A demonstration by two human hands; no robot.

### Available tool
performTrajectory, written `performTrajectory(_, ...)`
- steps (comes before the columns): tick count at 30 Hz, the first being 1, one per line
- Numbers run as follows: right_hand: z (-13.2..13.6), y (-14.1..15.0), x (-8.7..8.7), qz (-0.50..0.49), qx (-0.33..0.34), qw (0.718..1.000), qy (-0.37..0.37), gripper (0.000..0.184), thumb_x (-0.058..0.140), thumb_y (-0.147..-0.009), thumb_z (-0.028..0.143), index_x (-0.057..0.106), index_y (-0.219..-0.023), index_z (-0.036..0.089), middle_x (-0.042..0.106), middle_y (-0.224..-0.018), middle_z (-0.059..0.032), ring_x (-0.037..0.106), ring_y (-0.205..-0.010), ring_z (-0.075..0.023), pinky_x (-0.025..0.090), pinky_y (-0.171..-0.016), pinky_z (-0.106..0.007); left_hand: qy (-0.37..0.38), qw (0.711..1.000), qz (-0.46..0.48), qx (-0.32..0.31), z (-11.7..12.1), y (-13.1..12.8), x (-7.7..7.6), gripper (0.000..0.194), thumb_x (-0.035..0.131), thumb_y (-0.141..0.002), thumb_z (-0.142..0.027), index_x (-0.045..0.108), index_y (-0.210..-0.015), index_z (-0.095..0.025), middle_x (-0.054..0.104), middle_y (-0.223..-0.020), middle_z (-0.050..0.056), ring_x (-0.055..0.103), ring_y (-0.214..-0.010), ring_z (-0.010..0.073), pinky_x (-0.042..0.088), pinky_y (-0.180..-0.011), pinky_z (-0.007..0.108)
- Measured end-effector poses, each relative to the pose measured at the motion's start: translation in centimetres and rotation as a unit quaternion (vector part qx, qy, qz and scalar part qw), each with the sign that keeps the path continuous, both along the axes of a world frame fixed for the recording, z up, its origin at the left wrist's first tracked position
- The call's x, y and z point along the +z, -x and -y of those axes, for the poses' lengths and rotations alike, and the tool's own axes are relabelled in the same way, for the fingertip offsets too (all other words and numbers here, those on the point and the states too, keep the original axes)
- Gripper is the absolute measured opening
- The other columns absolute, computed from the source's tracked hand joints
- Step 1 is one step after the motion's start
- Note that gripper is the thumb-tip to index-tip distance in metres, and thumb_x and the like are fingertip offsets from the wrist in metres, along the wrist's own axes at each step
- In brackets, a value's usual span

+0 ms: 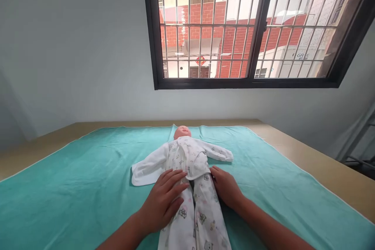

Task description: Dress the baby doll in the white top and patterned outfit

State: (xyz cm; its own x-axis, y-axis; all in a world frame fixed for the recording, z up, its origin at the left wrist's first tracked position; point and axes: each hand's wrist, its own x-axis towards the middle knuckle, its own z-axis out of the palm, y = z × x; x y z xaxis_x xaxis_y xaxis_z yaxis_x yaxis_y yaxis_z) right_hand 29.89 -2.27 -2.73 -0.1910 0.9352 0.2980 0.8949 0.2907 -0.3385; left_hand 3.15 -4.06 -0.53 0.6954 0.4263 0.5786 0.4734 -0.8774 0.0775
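A baby doll (182, 131) lies on its back, dressed in a white printed top (190, 156) with its sleeves spread to both sides. White baby trousers (209, 211) with small animal prints cover its lower half and run down toward me. My left hand (165, 199) rests over the left side of the trousers near the waist, its fingers stretched out. At the other side of the waist, just below the top's hem, my right hand (225, 185) has its fingers curled in against the trousers' edge. Its fingertips are partly hidden.
A turquoise cloth (88, 187) is spread under the doll on a wooden table (293, 148). Behind it stands a grey wall (73, 47) with a barred window (205, 83). A dark metal frame (359, 136) is at the right edge.
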Motion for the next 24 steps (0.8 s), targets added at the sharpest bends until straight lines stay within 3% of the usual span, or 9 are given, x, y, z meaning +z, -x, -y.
performTrajectory(3, 0.4, -1.0, 0.1, 0.010, 0.044, 0.999, -0.025, 0.023, 0.039, -0.094, 0.023, 0.054, -0.078, 0.021, 0.062, -0.083, -0.0018, 0.058, -0.072, -0.0156, 0.030, -0.062, -0.026, -0.002, 0.998, -0.058, 0.014, 0.1, -0.1, 0.2, 0.035, 0.044, -0.095, -0.019, 0.051, -0.129, -0.023, 0.043, -0.148, 0.007, 0.032, -0.140, 0.0258, 0.025, -0.116, 0.054)
performTrajectory(7, 1.4, -2.2, 0.4, 0.069, 0.120, 0.989, -0.050, 0.026, 0.041, -0.093, 0.024, 0.052, -0.069, 0.020, 0.058, -0.074, -0.0016, 0.052, -0.063, -0.0140, 0.025, -0.058, -0.028, 0.005, 0.997, -0.063, 0.041, -0.1, -0.3, 0.1, 0.025, 0.042, -0.095, -0.020, 0.060, -0.112, -0.021, 0.047, -0.145, 0.006, 0.035, -0.138, 0.0245, 0.026, -0.116, 0.053)
performTrajectory(10, 2.0, -2.1, 0.8, 0.076, 0.186, 0.979, -0.026, 0.024, 0.045, -0.088, 0.021, 0.053, -0.065, 0.020, 0.059, -0.070, -0.0014, 0.049, -0.060, -0.0134, 0.023, -0.056, -0.028, 0.003, 0.998, -0.048, 0.040, -0.2, -0.5, 0.1, 0.024, 0.043, -0.094, -0.019, 0.060, -0.109, -0.022, 0.050, -0.142, 0.007, 0.038, -0.135, 0.0248, 0.028, -0.114, 0.053)
performTrajectory(12, 2.2, -1.9, 1.1, 0.024, 0.205, 0.978, 0.006, 0.021, 0.049, -0.085, 0.021, 0.055, -0.065, 0.021, 0.059, -0.069, -0.0009, 0.048, -0.059, -0.0131, 0.025, -0.057, -0.027, 0.005, 0.998, -0.043, 0.038, -0.1, -0.6, 0.1, 0.024, 0.043, -0.093, -0.018, 0.060, -0.109, -0.023, 0.051, -0.142, 0.007, 0.040, -0.134, 0.0251, 0.029, -0.114, 0.054)
performTrajectory(15, 2.0, -2.3, 1.6, -0.067, 0.219, 0.972, 0.059, 0.019, 0.055, -0.082, 0.023, 0.055, -0.063, 0.021, 0.056, -0.064, 0.0013, 0.044, -0.058, -0.0123, 0.029, -0.057, -0.026, 0.009, 0.999, -0.030, 0.040, -0.1, -0.6, 0.0, 0.024, 0.044, -0.092, -0.017, 0.059, -0.109, -0.022, 0.048, -0.143, 0.008, 0.040, -0.134, 0.0255, 0.029, -0.114, 0.053)
performTrajectory(19, 1.5, -3.4, 1.9, -0.147, 0.225, 0.957, 0.109, 0.029, 0.050, -0.089, 0.029, 0.047, -0.062, 0.019, 0.045, -0.060, 0.0035, 0.037, -0.057, -0.0112, 0.030, -0.057, -0.025, 0.026, 0.998, 0.040, 0.042, -0.3, -0.3, -0.7, 0.033, 0.046, -0.091, -0.016, 0.052, -0.123, -0.022, 0.047, -0.142, 0.010, 0.041, -0.132, 0.0254, 0.032, -0.112, 0.050)
performTrajectory(24, 1.3, -2.2, 1.2, -0.264, 0.138, 0.954, 0.021, 0.019, 0.048, -0.092, 0.037, 0.050, -0.083, 0.021, 0.052, -0.083, -0.0005, 0.046, -0.073, -0.0145, 0.039, -0.065, -0.027, 0.104, 0.983, 0.116, 0.098, -1.8, -1.0, -0.4, 0.034, 0.053, -0.092, -0.028, 0.050, -0.126, -0.025, 0.060, -0.120, 0.008, 0.054, -0.111, 0.0239, 0.047, -0.094, 0.041)
